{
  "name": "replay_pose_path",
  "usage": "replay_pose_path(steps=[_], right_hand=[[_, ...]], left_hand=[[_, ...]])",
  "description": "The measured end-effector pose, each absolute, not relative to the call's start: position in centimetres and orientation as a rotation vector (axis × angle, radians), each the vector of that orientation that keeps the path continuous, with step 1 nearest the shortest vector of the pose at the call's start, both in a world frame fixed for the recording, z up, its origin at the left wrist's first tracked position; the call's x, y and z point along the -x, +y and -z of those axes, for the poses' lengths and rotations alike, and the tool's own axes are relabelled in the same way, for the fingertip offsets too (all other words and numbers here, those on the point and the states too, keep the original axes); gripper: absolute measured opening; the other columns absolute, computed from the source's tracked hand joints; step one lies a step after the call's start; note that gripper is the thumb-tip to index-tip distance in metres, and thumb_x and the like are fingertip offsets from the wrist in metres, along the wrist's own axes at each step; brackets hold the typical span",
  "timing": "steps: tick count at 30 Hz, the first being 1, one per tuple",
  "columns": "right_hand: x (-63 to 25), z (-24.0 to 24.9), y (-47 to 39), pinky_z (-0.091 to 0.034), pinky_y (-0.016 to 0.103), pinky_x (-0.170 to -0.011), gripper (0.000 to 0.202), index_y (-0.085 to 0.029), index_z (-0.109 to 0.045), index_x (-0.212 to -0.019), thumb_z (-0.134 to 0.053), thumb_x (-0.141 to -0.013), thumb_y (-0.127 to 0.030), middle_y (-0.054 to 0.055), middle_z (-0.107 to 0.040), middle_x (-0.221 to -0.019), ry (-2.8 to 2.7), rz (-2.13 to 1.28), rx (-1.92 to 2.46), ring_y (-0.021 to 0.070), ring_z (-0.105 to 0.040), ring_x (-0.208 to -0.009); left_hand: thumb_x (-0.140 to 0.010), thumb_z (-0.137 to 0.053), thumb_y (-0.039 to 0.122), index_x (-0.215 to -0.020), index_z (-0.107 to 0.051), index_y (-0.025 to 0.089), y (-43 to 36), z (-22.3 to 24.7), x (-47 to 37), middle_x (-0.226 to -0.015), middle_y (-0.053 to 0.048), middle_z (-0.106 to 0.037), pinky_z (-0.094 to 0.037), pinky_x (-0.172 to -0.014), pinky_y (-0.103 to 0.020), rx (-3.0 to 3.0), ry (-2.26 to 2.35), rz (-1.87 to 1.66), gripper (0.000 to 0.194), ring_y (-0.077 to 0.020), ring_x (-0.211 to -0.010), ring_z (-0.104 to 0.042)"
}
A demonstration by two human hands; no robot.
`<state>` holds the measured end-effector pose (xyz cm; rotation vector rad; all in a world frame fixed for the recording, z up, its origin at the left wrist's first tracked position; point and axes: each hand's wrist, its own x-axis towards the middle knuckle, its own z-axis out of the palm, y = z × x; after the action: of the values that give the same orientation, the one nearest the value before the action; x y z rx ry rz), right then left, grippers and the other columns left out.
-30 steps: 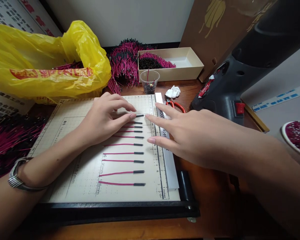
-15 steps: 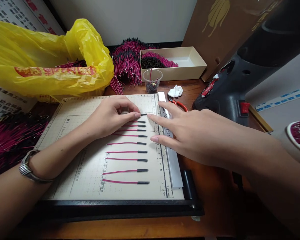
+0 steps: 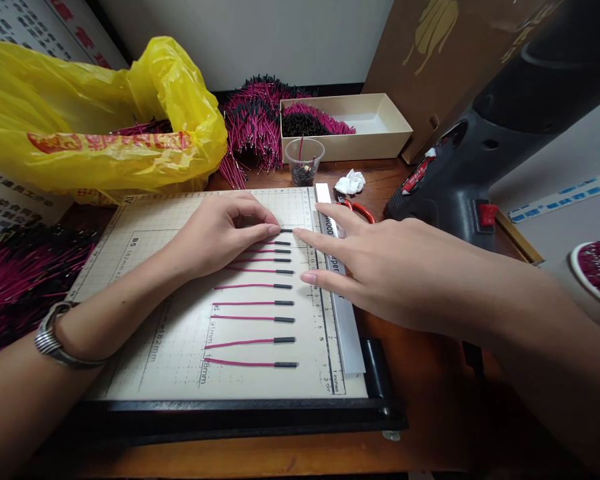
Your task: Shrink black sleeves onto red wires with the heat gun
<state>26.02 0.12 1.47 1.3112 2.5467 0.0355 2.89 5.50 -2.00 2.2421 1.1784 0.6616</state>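
My left hand (image 3: 225, 230) pinches a thin wire at the top of a row, and the wire's black sleeve (image 3: 287, 231) sticks out past its fingertips. My right hand (image 3: 380, 257) is spread palm down, its index fingertip at the end of that sleeve. Below, several red wires with black sleeved ends (image 3: 284, 303) lie side by side on the cream cutting board (image 3: 180, 373). A white strip (image 3: 349, 340) runs along the board's right side, partly under my right hand.
A yellow bag (image 3: 180, 100), a bundle of wires (image 3: 255, 127), a cream box (image 3: 350, 147) and a plastic cup (image 3: 305, 163) stand behind. Red-handled pliers (image 3: 363, 211) and crumpled tissue (image 3: 351, 182) lie near a black heat gun (image 3: 465, 160). More wires (image 3: 25, 280) are at left.
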Motion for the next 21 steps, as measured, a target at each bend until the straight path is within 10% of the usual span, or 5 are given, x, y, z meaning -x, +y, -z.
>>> replay_pose_path(steps=[21], right_hand=[[-25.60, -1.93, 0.10, -0.054, 0.048, -0.089, 0.066, -0.030, -0.036, -0.161, -0.026, -0.104, -0.062, 0.023, -0.044, -0.157, 2.531, -0.008, -1.298, 0.0257, -0.073, -0.092]], left_hand=[[-0.087, -0.067, 0.035, -0.084, -0.081, 0.020, 5.54, 1.96, -2.85, -0.086, -0.004, -0.077, -0.051, -0.079, -0.032, -2.295, 1.180, -0.664, 0.021, -0.0174, -0.078, -0.065]])
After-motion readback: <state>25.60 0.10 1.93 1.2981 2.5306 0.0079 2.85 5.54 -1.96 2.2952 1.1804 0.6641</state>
